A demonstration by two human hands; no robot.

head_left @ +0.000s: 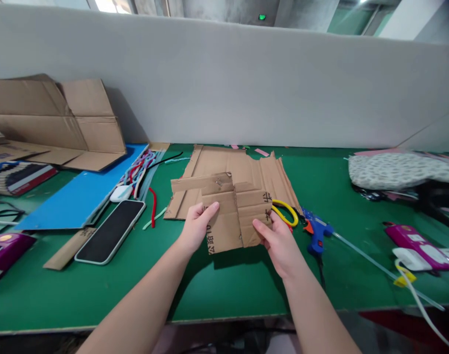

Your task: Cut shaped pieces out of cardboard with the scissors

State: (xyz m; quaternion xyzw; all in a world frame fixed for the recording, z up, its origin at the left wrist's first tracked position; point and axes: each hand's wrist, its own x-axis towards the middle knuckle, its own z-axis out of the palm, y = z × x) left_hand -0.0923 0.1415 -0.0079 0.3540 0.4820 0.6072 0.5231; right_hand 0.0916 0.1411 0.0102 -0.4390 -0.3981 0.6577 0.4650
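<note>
Together, both hands pinch one folded cardboard piece (234, 209) above the green worktop (224, 290): left hand (197, 227) on its left edge, right hand (279, 242) on its right. One yellow-handled scissors (285, 212) and one blue glue gun (316, 231) lie just right; one phone (112, 230) lies left.

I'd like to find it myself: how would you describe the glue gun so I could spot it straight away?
Start at the green table and find the cardboard piece held in both hands. Just beyond the right hand, past the yellow-handled scissors, lies the glue gun. It is the only bright blue tool there, with an orange trigger and a clear stick trailing from it.
</note>
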